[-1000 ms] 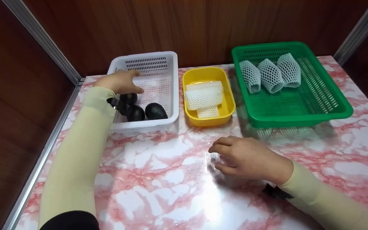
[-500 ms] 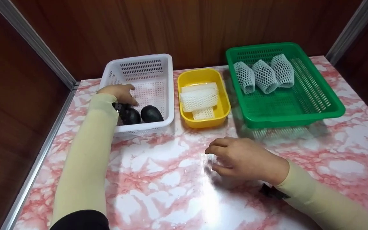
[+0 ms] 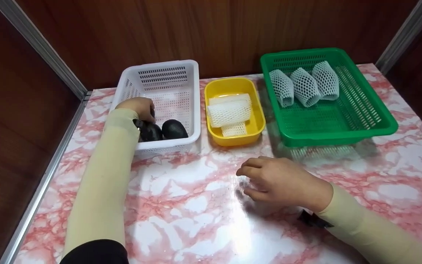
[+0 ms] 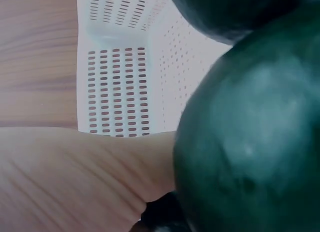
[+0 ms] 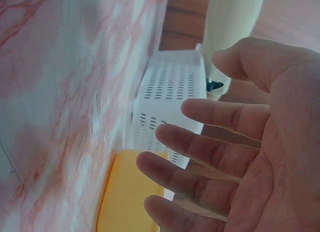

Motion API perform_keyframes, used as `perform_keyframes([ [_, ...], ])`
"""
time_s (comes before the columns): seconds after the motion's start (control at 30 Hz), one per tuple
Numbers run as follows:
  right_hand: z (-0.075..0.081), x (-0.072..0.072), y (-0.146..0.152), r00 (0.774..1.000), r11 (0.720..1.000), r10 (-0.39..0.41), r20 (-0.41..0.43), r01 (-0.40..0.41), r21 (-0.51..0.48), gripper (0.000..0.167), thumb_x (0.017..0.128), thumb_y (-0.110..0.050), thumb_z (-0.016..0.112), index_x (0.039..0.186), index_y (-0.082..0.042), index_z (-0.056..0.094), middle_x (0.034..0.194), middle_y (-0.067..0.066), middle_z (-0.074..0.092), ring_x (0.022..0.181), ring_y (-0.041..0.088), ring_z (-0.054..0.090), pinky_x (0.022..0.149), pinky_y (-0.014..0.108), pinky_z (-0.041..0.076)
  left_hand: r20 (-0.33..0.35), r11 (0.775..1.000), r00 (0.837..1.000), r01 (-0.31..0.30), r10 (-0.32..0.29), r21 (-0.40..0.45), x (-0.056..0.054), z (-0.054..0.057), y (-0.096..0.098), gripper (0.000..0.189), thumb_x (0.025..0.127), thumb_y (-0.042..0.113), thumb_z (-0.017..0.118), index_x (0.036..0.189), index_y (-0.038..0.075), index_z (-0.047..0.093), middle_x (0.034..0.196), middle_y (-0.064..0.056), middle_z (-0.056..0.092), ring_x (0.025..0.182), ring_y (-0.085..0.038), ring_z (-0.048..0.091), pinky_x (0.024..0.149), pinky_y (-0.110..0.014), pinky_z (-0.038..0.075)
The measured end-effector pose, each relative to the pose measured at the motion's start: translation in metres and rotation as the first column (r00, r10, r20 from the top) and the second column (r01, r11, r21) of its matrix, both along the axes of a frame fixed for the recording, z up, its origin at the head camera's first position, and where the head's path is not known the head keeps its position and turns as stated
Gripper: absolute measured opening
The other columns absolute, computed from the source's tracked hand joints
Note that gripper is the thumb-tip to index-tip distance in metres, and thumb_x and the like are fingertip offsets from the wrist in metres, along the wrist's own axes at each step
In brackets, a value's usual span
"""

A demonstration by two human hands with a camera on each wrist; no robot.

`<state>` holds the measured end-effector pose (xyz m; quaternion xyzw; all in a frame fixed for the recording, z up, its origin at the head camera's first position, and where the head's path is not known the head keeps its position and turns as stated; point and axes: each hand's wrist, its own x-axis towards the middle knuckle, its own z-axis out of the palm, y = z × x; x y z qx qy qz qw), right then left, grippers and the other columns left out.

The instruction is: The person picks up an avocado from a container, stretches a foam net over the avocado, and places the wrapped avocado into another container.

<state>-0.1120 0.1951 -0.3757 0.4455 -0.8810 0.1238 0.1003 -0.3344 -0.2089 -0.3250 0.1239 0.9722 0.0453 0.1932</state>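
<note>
Left hand [image 3: 139,109]: inside white basket [image 3: 170,84], fingers bent downward; tips hidden, cannot tell whether clamped on anything. Two dark egg-shaped fruits [image 3: 174,129] visible in same basket: one at left hand's wrist, other just right of it. Right hand [image 3: 280,181]: fingers apart, loosely bent, over marbled table [image 3: 181,205]. Beyond right hand: yellow tub [image 3: 234,140] with white foam nets [image 3: 229,113], leftward; green basket [image 3: 311,123] with three mesh sleeves [image 3: 305,88], rightward.

Bright glare on glossy tabletop [image 3: 243,234]
</note>
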Motion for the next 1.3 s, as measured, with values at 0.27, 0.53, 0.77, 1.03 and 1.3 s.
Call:
perform_keyframes([
  [0.27,0.001,0.001,-0.001,1.000,1.000,-0.012,0.014,0.012,0.020,0.031,0.098,-0.033,0.078,0.123,-0.015,0.076,0.119,0.002,0.078,0.103,0.020,0.078,0.078,0.041,0.066,-0.001,1.000,1.000,-0.005,0.005,0.003,0.001,-0.001,0.001,0.030,0.096,0.024,0.077,0.117,0.002,0.074,0.119,-0.018,0.075,0.098,-0.029,0.062,0.094,-0.050,0.054],
  [0.53,0.002,0.000,0.000,0.999,0.999,-0.015,0.034,0.014,0.031,0.031,0.099,-0.033,0.077,0.124,-0.014,0.076,0.120,0.003,0.079,0.104,0.021,0.078,0.080,0.042,0.067,-0.006,1.000,1.000,-0.004,0.004,0.001,0.000,-0.002,0.001,0.030,0.096,0.024,0.078,0.117,0.003,0.074,0.120,-0.019,0.075,0.101,-0.030,0.063,0.096,-0.052,0.054],
  [0.77,0.001,0.000,0.001,1.000,0.999,-0.019,0.024,0.018,0.030,0.031,0.098,-0.033,0.078,0.124,-0.016,0.077,0.118,0.001,0.079,0.099,0.018,0.078,0.076,0.041,0.066,-0.015,1.000,1.000,-0.009,0.010,0.020,-0.001,-0.003,0.000,0.033,0.094,0.024,0.079,0.119,0.003,0.070,0.120,-0.019,0.072,0.105,-0.032,0.062,0.099,-0.051,0.052],
  [1.03,0.000,-0.001,0.002,1.000,0.999,-0.016,0.018,0.015,0.028,0.031,0.099,-0.034,0.078,0.124,-0.016,0.077,0.117,0.000,0.079,0.098,0.016,0.078,0.076,0.040,0.066,-0.048,0.997,0.999,-0.009,0.013,0.072,0.001,0.001,0.001,0.038,0.092,0.021,0.080,0.122,0.001,0.068,0.119,-0.021,0.069,0.109,-0.035,0.061,0.104,-0.053,0.050],
  [1.3,0.001,-0.001,0.003,0.999,0.999,-0.018,0.026,0.018,0.027,0.031,0.099,-0.033,0.078,0.124,-0.016,0.077,0.118,-0.001,0.079,0.094,0.014,0.077,0.074,0.039,0.066,-0.109,0.992,0.994,-0.009,0.023,0.127,0.003,0.009,0.009,0.054,0.091,0.018,0.082,0.138,0.001,0.063,0.131,-0.024,0.068,0.117,-0.038,0.060,0.111,-0.055,0.049],
])
